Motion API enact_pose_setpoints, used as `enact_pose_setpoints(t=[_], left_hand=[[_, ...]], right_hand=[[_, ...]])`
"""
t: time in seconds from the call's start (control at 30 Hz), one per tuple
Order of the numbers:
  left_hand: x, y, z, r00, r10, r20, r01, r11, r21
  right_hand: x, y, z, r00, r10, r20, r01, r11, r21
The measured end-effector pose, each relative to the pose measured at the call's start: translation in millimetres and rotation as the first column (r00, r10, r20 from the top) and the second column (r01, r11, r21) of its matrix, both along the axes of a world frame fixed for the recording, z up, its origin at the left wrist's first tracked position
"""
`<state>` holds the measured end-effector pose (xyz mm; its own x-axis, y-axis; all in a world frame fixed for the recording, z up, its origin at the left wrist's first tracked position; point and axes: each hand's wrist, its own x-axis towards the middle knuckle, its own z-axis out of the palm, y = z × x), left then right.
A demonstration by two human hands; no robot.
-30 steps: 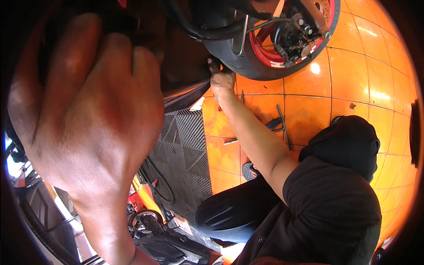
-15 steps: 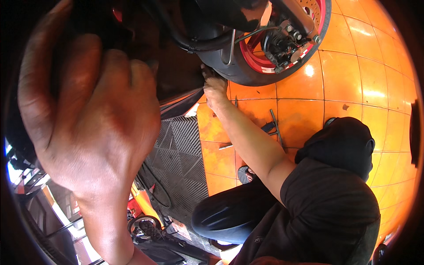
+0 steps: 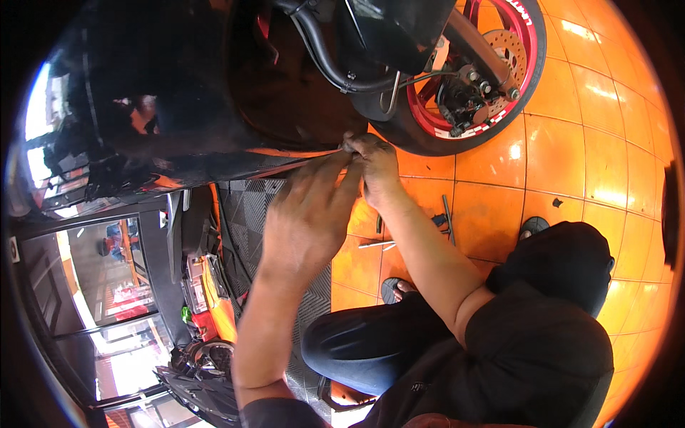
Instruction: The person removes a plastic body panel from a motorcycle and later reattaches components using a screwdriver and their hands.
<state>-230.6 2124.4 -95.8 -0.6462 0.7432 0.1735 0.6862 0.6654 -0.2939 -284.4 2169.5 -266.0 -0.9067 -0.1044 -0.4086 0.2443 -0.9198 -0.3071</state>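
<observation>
While a black motorcycle body (image 3: 193,93) fills the far left, its red-rimmed front wheel (image 3: 437,135) stands far right. Left hand (image 3: 310,221) and right hand (image 3: 378,171): together at the body's lower edge; cannot tell whether either grips it. Metal bar (image 3: 448,217): nearer, right of both.

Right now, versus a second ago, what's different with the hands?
The left hand moved right, away from the camera, to beside the right hand at the lower edge of the black panel; any grip is unclear. The right hand stays near the tyre, tools on the tiles.
</observation>
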Motion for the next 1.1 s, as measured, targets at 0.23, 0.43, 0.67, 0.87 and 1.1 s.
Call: enact_pose_setpoints(t=[0.23, 0.43, 0.67, 0.87, 1.1], left_hand=[[-0.7, -31.2, -56.5, 0.914, 0.255, 0.316, -0.386, 0.789, 0.478], [-10.6, -33.9, -76.6, 0.960, 0.143, 0.242, -0.254, 0.812, 0.525], [-7.7, -36.1, -81.3, 0.966, 0.201, 0.161, -0.255, 0.832, 0.493], [-9.6, -44.7, -90.8, 0.977, 0.178, 0.119, -0.214, 0.835, 0.508], [-12.6, -44.7, -92.5, 0.977, 0.159, 0.143, -0.212, 0.813, 0.543]], right_hand=[[5.9, 65.0, 12.8, 0.863, 0.495, -0.096, -0.451, 0.843, 0.292], [10.5, 63.9, 22.8, 0.873, 0.482, -0.067, -0.459, 0.862, 0.215], [6.2, 67.0, 18.7, 0.835, 0.534, -0.130, -0.481, 0.825, 0.295], [4.9, 64.9, 18.1, 0.838, 0.514, -0.183, -0.455, 0.844, 0.284], [5.3, 63.8, 9.7, 0.836, 0.511, -0.199, -0.478, 0.857, 0.193]])
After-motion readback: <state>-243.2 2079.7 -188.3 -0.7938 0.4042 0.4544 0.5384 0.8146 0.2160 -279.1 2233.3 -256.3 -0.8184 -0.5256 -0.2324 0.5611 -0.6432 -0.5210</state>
